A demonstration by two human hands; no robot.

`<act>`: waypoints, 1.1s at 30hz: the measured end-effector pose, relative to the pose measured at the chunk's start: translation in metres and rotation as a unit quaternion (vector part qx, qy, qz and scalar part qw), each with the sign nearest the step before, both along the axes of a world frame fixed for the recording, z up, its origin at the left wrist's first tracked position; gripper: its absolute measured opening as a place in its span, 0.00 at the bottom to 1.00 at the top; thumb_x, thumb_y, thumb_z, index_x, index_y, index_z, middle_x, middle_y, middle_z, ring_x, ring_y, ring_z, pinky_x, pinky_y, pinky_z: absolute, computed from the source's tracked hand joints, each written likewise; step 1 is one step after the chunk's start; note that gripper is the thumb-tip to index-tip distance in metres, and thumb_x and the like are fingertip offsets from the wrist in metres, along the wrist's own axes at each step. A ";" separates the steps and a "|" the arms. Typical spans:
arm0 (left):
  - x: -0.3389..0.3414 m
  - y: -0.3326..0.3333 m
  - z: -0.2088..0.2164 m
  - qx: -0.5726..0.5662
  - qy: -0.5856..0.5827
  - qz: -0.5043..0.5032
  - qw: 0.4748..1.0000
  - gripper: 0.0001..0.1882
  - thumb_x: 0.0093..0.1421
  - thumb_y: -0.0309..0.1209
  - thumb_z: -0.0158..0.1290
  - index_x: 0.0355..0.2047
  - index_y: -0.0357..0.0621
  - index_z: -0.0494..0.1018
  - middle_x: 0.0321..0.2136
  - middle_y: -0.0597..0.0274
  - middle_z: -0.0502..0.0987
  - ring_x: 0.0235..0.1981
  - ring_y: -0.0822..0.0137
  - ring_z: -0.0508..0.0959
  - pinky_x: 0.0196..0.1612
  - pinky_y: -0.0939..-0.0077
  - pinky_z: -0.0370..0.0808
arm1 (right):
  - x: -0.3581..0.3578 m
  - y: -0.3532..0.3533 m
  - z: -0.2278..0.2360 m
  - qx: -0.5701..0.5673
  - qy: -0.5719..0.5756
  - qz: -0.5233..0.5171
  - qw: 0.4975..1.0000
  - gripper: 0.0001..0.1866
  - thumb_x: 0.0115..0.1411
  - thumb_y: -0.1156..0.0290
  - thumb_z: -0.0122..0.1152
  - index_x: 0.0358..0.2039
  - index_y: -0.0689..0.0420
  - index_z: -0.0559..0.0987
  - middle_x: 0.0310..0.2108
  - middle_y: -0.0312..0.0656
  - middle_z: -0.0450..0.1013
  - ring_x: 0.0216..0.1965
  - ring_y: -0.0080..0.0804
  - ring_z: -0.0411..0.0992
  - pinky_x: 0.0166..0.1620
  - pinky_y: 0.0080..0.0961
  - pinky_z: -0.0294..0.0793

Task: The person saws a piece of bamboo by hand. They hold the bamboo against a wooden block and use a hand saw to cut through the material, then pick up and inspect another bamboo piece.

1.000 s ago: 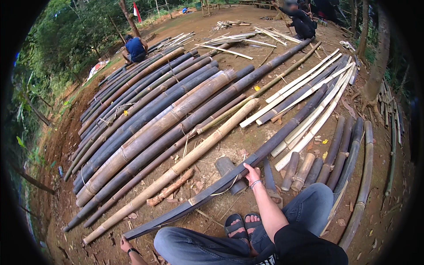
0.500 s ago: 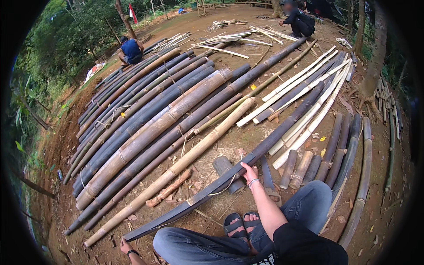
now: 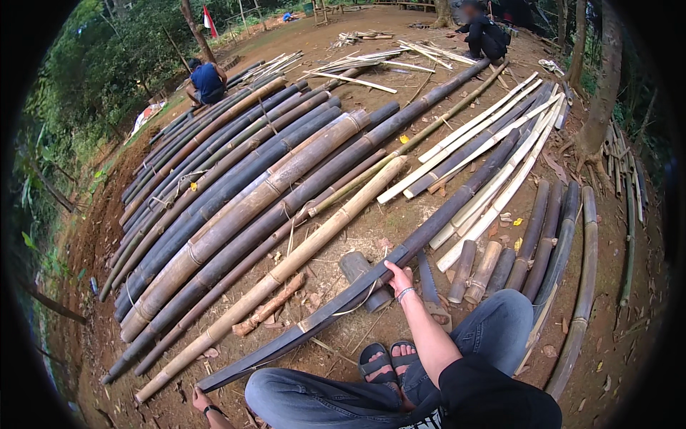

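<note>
Compared with one second earlier, a co-worker in black [image 3: 487, 37] at the upper right has lowered a raised arm, and the whole scene sits slightly further left in view. Both of the wearer's hands remain at the same places on the long dark bamboo pole [image 3: 343, 301].

Pole position: it runs diagonally from beside the wearer's left knee, in front of the sandalled feet [image 3: 376, 363], up to the pale bamboo strips [image 3: 457, 141] at the right. It crosses over a short dark log [image 3: 355, 266].

Right hand [image 3: 399, 277]: curled on the pole's near edge just beside that log, thumb toward the top — grip closed, some fingers hidden underneath. Left hand [image 3: 203, 397]: closed at the pole's lower end, fingers partly out of sight.

Surroundings: a saw [image 3: 428, 281] lies just right of the right hand, near the short cut lengths [image 3: 484, 272]. Beyond the pole lie a light tan pole [image 3: 286, 266] and a broad row of bamboo [image 3: 236, 207] — a second co-worker in blue [image 3: 208, 81] crouches at its far end.
</note>
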State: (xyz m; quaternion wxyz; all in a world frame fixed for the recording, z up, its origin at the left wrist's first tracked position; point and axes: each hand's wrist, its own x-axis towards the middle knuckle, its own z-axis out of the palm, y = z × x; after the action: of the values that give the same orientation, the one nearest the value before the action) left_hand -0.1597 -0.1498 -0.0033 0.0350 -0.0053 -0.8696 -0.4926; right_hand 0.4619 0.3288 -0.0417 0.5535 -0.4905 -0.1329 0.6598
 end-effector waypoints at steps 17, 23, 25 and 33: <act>-0.013 -0.004 -0.010 0.073 -0.033 -0.005 0.997 0.20 0.64 0.38 0.57 0.47 0.33 0.78 0.37 0.60 0.82 0.34 0.71 0.77 0.37 0.75 0.73 | 0.000 -0.003 0.004 -0.001 -0.016 -0.001 1.000 0.25 0.54 0.68 0.70 0.48 0.66 0.70 0.45 0.48 0.74 0.45 0.39 0.77 0.50 0.38 0.78; -0.010 -0.009 -0.020 0.093 -0.036 -0.012 0.995 0.19 0.64 0.37 0.57 0.47 0.33 0.78 0.35 0.62 0.82 0.32 0.72 0.76 0.34 0.76 0.72 | 0.006 -0.001 0.006 0.009 0.000 0.012 1.000 0.26 0.54 0.68 0.71 0.48 0.65 0.70 0.45 0.48 0.74 0.44 0.38 0.77 0.49 0.38 0.78; -0.013 -0.023 -0.017 0.134 -0.041 0.012 0.990 0.16 0.64 0.35 0.58 0.46 0.36 0.79 0.33 0.65 0.80 0.26 0.74 0.73 0.25 0.80 0.66 | -0.011 0.001 0.005 -0.009 -0.009 0.006 1.000 0.25 0.53 0.68 0.71 0.47 0.65 0.71 0.44 0.47 0.75 0.43 0.38 0.77 0.48 0.38 0.78; -0.028 -0.023 0.037 0.041 0.033 -0.009 0.999 0.35 0.59 0.44 0.61 0.57 0.27 0.67 0.53 0.42 0.75 0.54 0.57 0.75 0.57 0.67 0.70 | -0.010 0.014 -0.026 -0.015 0.042 0.063 0.997 0.23 0.51 0.60 0.74 0.42 0.58 0.77 0.39 0.40 0.77 0.41 0.33 0.77 0.45 0.30 0.77</act>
State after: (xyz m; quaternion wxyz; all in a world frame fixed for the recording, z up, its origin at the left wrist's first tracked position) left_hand -0.1878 -0.1723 0.0339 0.0591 -0.0280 -0.8470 -0.5275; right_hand 0.4519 0.3431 -0.0674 0.5086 -0.4612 -0.1297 0.7154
